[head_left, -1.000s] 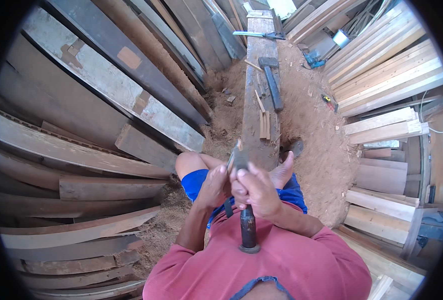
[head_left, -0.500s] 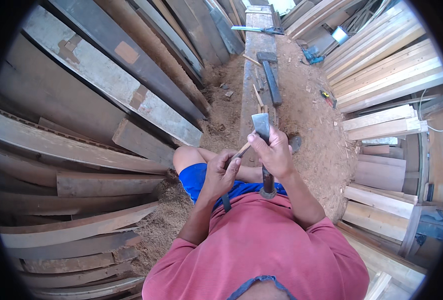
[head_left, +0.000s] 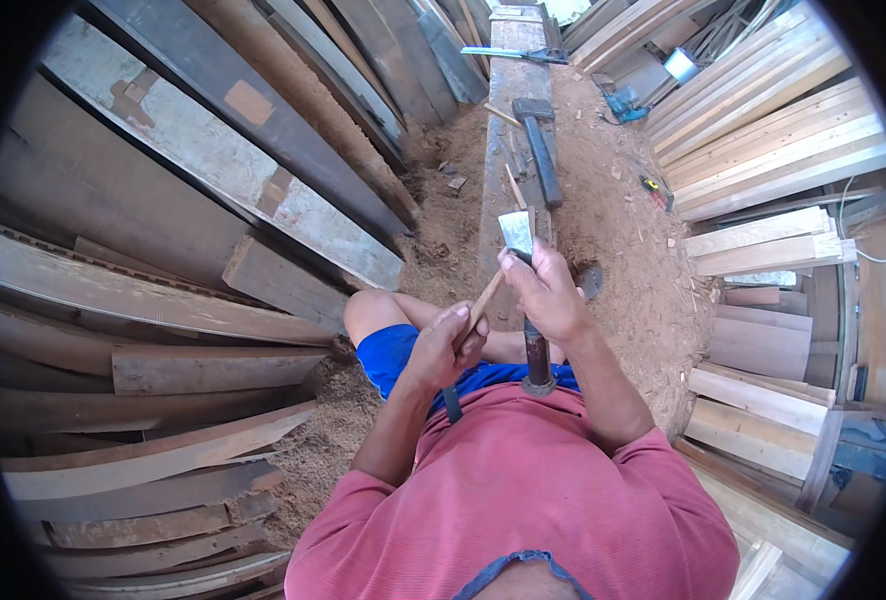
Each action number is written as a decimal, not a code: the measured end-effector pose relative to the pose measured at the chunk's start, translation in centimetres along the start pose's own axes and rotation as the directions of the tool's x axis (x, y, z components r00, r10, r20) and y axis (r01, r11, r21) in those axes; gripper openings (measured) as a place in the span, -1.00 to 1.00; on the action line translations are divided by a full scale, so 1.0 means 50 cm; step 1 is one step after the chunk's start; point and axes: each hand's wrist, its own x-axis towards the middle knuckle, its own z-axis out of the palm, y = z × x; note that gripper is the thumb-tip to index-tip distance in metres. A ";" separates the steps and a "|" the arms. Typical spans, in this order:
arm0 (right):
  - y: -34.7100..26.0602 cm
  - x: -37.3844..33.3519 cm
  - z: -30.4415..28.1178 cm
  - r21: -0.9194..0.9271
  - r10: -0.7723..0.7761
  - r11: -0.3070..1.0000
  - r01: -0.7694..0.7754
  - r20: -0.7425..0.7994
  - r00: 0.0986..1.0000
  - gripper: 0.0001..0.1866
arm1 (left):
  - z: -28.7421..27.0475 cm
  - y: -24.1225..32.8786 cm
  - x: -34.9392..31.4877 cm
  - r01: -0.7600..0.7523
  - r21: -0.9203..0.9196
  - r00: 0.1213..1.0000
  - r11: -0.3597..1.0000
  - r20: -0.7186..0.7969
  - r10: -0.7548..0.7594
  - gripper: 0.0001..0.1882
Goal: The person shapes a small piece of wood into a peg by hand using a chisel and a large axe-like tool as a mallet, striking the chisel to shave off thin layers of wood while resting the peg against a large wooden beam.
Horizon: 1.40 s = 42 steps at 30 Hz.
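My right hand [head_left: 551, 302] is closed around a wide-bladed chisel [head_left: 516, 232]. The steel edge points away from me, and the dark handle, with a ringed end, comes out below my fist toward my lap. To its left, my left hand [head_left: 439, 345] grips a small wooden stick [head_left: 484, 298] slanting up to the right. The stick's upper end reaches my right fingers beside the blade; whether it touches the steel I cannot tell. Beyond my hands, a thin sliver of wood [head_left: 515, 187] lies on the long wooden beam [head_left: 503, 85].
A hammer [head_left: 539, 150] and a saw [head_left: 515, 53] rest on the beam. Boards [head_left: 213, 170] lean along the left; stacked timber [head_left: 773, 150] lines the right. A teal power tool [head_left: 623, 106] and a yellow-and-red hand tool [head_left: 656, 193] lie on the sawdust-covered floor [head_left: 643, 290].
The chisel blade has tilted and shifted slightly left. The wooden stick now shows more of its length, angled more steeply upward, as my left hand has turned.
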 end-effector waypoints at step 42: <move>-0.033 -0.037 0.135 0.761 0.302 0.534 -0.368 0.235 0.924 -0.84 | -0.028 0.057 0.045 -0.304 -0.061 0.930 0.951 -0.237 0.282 -0.67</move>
